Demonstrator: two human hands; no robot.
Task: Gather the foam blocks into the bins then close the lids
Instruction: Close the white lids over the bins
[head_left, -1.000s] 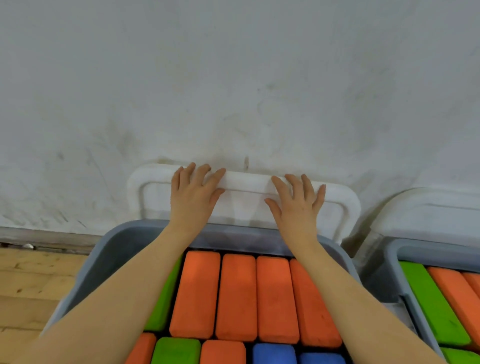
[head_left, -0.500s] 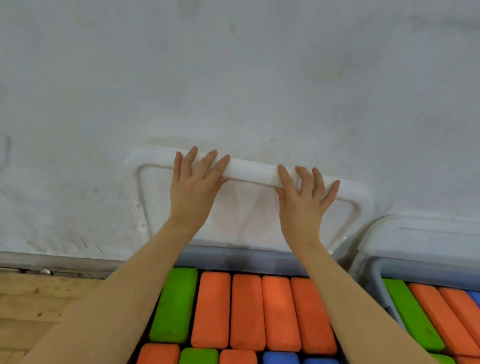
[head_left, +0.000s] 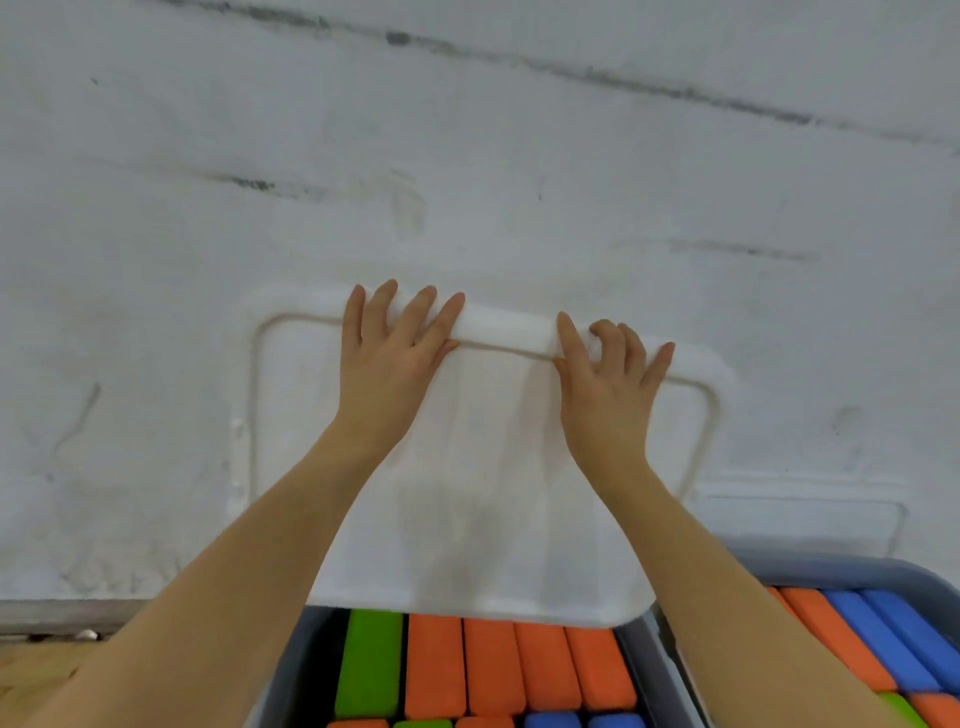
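Observation:
A white lid (head_left: 498, 493) stands upright against the wall behind the grey bin (head_left: 291, 675). Its lower edge hangs just above the bin's back rim. My left hand (head_left: 389, 364) holds the lid's top rim with its fingers laid over it. My right hand (head_left: 605, 384) grips the same rim further right, fingers curled over the edge. In the bin below lie several orange foam blocks (head_left: 488, 665), a green block (head_left: 369, 660) and blue ones (head_left: 550, 719) in packed rows.
A second grey bin (head_left: 883, 571) sits at the right with orange and blue blocks (head_left: 893, 639) in it. Its white lid (head_left: 800, 519) leans on the white wall behind. Wooden floor (head_left: 31, 670) shows at the lower left.
Both hands have lifted the lid upward along the wall; far more of its face shows now. My view has tilted up, so less of the bin is visible.

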